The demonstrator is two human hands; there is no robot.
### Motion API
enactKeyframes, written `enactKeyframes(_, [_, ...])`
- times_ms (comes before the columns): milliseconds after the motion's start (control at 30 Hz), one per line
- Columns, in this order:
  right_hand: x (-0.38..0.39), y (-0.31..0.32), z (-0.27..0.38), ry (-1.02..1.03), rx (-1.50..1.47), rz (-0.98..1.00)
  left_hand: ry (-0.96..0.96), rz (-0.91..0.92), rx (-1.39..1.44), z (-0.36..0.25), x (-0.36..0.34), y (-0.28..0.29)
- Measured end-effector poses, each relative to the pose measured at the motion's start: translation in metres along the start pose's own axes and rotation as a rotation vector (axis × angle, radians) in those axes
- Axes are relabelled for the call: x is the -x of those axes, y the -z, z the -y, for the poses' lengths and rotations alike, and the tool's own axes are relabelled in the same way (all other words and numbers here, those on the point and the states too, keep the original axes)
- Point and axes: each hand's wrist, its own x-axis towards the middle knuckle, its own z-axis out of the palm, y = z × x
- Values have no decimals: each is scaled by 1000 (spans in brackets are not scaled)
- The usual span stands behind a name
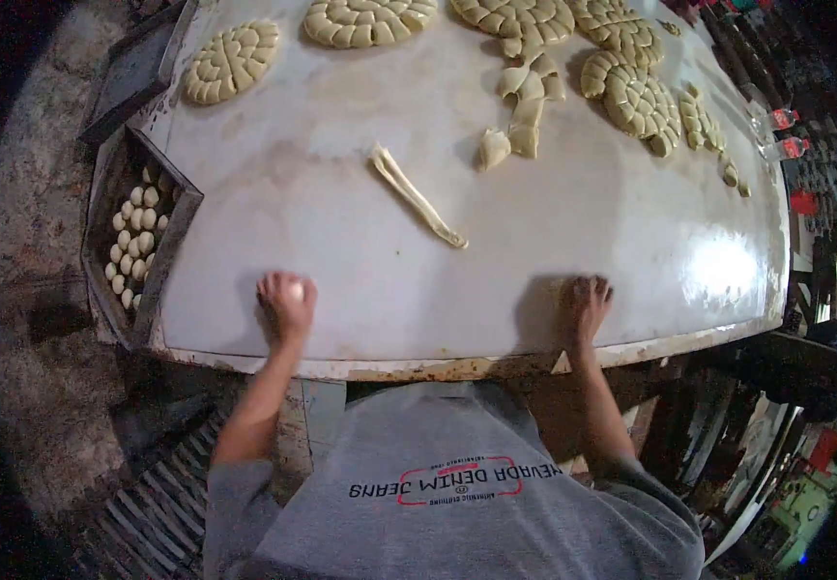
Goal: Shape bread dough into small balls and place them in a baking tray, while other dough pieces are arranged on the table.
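The table (322, 232) is lit brightly, and a white shine is seen on its right side. Dark shadows are thrown leftward by the left hand (288, 304) and the right hand (590, 309), so light is cast from the right. The floor (37, 280) on the left is dimly lit and grainy. The near table edge (457, 369) is bent, and the corners are blacked out.

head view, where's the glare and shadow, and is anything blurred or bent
Head view: bright glare whitens the right side of the smooth white tabletop; head view: shadows fall left of the bare left hand and the bare right hand, both looking slightly blurred; head view: the tabletop's near edge bows downward, and the picture's corners darken.
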Motion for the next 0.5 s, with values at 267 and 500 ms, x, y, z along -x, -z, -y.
enactKeyframes(267, [-40, 57, 156, 274, -397, -133, 76, 31, 95, -65, 4, -23])
enactKeyframes(500, [-41, 64, -5, 64, 69, -247, 121, -197, 15, 48, 5, -1])
